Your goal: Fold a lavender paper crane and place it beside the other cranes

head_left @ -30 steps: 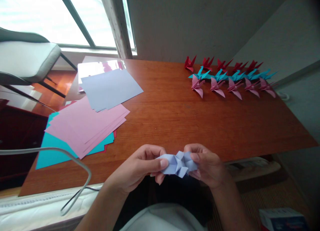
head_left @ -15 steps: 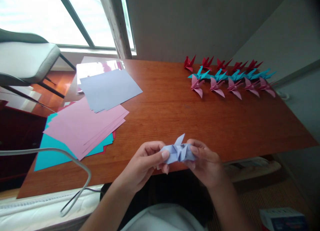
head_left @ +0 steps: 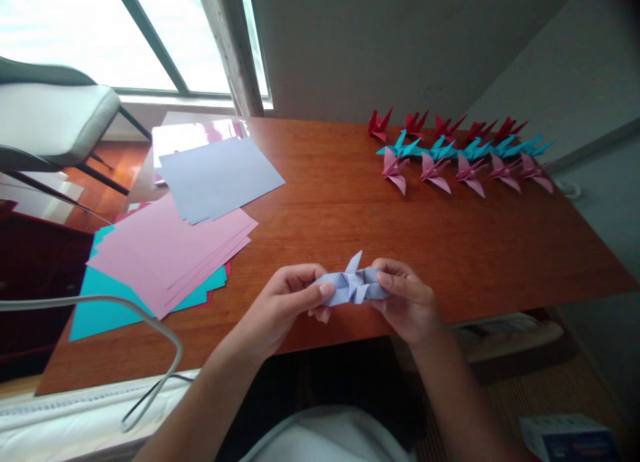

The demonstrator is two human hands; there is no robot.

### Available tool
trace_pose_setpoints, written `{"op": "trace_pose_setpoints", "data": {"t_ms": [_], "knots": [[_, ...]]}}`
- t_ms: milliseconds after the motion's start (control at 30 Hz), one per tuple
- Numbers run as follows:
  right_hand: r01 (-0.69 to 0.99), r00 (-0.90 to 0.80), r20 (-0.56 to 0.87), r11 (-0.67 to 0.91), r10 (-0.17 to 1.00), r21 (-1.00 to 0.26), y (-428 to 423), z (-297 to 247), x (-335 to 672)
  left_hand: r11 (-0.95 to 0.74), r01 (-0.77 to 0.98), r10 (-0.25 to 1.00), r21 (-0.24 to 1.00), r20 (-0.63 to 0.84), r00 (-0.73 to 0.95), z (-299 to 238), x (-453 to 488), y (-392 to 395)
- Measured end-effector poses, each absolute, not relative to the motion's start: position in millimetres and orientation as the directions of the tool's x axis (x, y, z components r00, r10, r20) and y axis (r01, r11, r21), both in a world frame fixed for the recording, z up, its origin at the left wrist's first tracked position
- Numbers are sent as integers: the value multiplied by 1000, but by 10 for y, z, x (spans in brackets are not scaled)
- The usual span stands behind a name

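Observation:
A lavender folded paper crane [head_left: 353,286] is held over the near edge of the wooden table [head_left: 350,229]. My left hand [head_left: 285,305] pinches its left wing and my right hand [head_left: 407,302] pinches its right wing, both closed on the paper. One pointed tip of the crane sticks up between my hands. Finished cranes stand at the far right in three rows: red [head_left: 440,125], teal [head_left: 463,149] and pink [head_left: 463,172].
Loose paper sheets lie at the table's left: lavender [head_left: 220,175] on top, pink [head_left: 167,249] below, teal [head_left: 107,309] under those. A grey cable [head_left: 150,329] loops at the lower left. A chair [head_left: 50,119] stands by the window. A small box [head_left: 570,439] lies on the floor at right.
Both hands have lifted the lavender crane up and forward over the table edge. The wings are pulled further apart and a pointed tip now stands up.

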State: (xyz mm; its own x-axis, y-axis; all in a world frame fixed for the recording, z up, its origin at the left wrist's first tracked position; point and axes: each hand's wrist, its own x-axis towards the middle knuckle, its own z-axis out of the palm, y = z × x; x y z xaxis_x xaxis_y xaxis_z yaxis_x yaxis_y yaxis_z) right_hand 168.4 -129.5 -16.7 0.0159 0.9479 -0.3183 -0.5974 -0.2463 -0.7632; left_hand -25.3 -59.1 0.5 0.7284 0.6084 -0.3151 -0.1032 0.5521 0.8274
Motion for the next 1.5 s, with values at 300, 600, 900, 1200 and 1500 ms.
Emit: {"op": "trace_pose_setpoints", "data": {"t_ms": [300,600,900,1200,1500], "knots": [[-593,-274,-307,-412,911,-692,-1070,-190,1880,522,61,440,851,-330,835,148,-240,-263],[-433,-94,-232,-250,968,-866,-685,-30,2040,386,-12,620,922,-250,744,224,-52,13],[-415,-136,-132,-177,982,-892,-181,-80,2191,335,-102,701,936,-175,691,152,149,386],[-405,33,-82,-62,996,-912,-84,-229,2095,374,-237,771,897,-158,617,-101,144,427],[-336,192,69,131,979,-933,-151,-202,1939,308,-316,851,897,-111,513,-78,268,242]]}}
